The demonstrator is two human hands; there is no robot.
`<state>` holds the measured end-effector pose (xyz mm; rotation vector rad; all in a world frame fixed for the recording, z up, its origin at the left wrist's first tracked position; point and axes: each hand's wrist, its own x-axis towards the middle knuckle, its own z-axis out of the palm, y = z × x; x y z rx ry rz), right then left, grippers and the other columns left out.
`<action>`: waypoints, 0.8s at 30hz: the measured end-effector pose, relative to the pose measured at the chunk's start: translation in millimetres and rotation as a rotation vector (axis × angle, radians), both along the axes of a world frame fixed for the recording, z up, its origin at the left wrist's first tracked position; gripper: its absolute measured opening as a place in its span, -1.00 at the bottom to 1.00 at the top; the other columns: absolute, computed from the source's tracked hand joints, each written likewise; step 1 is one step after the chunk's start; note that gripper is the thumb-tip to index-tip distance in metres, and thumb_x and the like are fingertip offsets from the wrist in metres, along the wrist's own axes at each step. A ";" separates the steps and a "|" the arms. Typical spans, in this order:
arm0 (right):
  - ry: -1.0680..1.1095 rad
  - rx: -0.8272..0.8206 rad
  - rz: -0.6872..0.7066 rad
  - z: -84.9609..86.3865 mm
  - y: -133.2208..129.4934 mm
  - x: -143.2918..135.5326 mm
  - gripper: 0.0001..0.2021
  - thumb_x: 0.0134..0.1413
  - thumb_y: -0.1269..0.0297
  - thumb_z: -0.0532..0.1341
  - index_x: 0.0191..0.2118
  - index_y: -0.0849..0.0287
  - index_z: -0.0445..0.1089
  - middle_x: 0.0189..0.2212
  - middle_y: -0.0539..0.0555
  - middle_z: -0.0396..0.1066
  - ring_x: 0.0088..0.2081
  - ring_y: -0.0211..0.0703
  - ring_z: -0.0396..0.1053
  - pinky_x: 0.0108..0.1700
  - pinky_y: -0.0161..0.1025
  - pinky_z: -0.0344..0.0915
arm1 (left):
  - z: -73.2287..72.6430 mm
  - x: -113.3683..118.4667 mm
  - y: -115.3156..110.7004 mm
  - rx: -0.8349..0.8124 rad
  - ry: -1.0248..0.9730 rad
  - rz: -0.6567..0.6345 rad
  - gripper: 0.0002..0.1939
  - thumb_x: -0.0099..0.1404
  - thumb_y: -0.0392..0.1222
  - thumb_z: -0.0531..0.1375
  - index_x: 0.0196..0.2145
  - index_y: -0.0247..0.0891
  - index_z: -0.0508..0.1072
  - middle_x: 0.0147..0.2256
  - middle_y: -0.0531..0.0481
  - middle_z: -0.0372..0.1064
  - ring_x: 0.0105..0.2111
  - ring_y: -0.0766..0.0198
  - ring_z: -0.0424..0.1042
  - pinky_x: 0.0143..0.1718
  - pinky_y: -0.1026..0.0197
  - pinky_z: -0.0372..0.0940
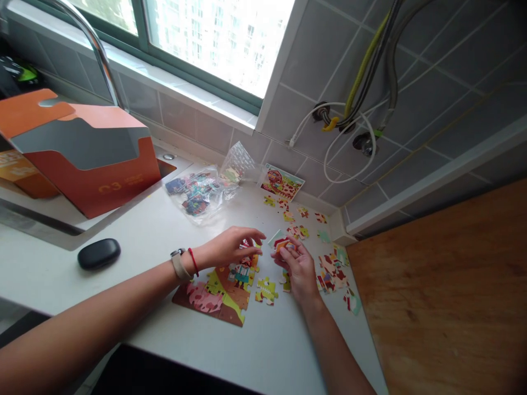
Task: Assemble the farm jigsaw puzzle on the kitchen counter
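Pinched in the fingers of my right hand (300, 266) is a red and orange jigsaw puzzle piece (280, 244). My left hand (234, 245), with fingers apart and nothing in them, hovers over the top of a partly joined jigsaw puzzle (224, 291). That section shows a figure, a pink spotted shape and a green one on brown. A loose green puzzle piece (267, 291) lies just right of the joined part. Another green piece (286, 281) is partly hidden by my right hand.
Loose puzzle pieces (333, 271) lie heaped at the right, with several more towards the wall. A picture card (281, 182) leans there beside a plastic bag of pieces (201, 192). An orange box (119, 184) and a black oval case (99, 254) are at the left.
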<state>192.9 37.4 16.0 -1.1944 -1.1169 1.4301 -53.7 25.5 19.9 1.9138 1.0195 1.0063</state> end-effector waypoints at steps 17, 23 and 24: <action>-0.513 0.397 0.200 -5.5 -15.9 -8.3 -0.72 0.30 0.06 0.26 -0.12 0.13 0.63 -0.21 0.15 0.65 -0.17 -0.03 0.58 -0.18 -0.18 0.46 | -17.2 -35.3 33.1 -0.002 0.234 0.443 -0.72 0.42 -0.22 0.17 -0.04 -0.23 0.66 -0.18 -0.10 0.66 -0.29 0.20 0.62 -0.14 0.16 0.48; -0.615 0.585 0.284 -8.5 -14.6 -5.8 -0.78 0.35 0.19 0.21 -0.15 0.11 0.62 -0.22 0.13 0.62 -0.15 -0.03 0.54 -0.07 -0.11 0.46 | -36.2 -48.0 43.2 0.006 0.418 0.455 -0.73 0.40 -0.21 0.18 -0.06 -0.17 0.66 -0.12 -0.08 0.66 -0.16 0.11 0.62 -0.09 0.14 0.44; -0.637 0.617 0.296 -9.4 -14.3 -5.3 -0.78 0.36 0.21 0.20 -0.14 0.10 0.61 -0.21 0.14 0.62 -0.14 -0.02 0.53 -0.04 -0.08 0.45 | -38.0 -47.5 43.1 0.014 0.429 0.441 -0.73 0.40 -0.21 0.19 -0.06 -0.16 0.66 -0.10 -0.07 0.65 -0.13 0.11 0.61 -0.06 0.14 0.44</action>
